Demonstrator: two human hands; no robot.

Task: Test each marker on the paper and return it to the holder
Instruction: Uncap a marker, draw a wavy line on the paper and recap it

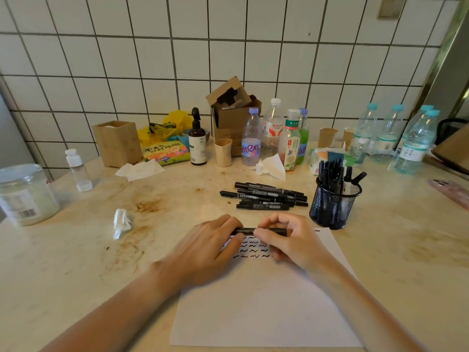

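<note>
Your two bare forearms reach in from the bottom edge and converge at the centre. Your left hand [212, 246] lies knuckles up with its fingers curled round one end of a marker [261, 231]. Your right hand [289, 241] pinches the other end between thumb and bent fingers.
</note>
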